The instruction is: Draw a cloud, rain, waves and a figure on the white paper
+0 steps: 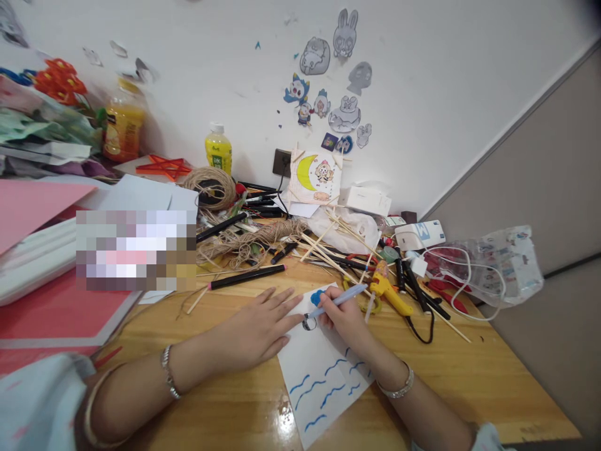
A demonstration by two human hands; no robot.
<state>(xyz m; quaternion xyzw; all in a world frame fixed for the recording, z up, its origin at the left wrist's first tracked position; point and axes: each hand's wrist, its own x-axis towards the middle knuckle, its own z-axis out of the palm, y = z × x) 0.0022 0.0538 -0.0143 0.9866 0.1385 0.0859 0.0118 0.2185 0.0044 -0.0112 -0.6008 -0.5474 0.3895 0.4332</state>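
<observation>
A white sheet of paper (323,388) lies on the wooden table, with blue wavy lines over its lower part. Near its top is a blue shape, and beside that a small round drawing in dark lines. My right hand (345,316) grips a pale lavender pen (340,295), its tip at the dark drawing. Fingers spread, my left hand (258,326) rests flat across the paper's left edge and the table, holding nothing. A black marker (246,277) with a pink end lies beyond my left hand.
A yellow glue gun (389,291) with a black cord lies right of the paper. Beyond are wooden sticks (323,250), twine (253,241) and black markers. A yellow-labelled bottle (218,150) and a moon picture (317,175) stand by the wall. Red folders (70,313) lie at left.
</observation>
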